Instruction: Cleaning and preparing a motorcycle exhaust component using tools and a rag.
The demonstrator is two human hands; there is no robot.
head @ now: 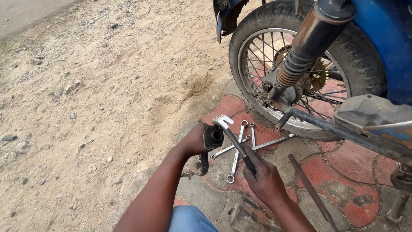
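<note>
Motorcycle rear wheel [300,56], rusty shock absorber [305,51], wrenches on paving [240,146], sandy ground [107,86]

left hand [195,139]: grips black tube [213,137] | right hand [264,178]: grips claw hammer [234,139] | wrenches [240,148] beneath

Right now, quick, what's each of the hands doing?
Left hand: closed around a black rubber tube.
Right hand: closed on a hammer, its head at the tube's mouth.
</note>
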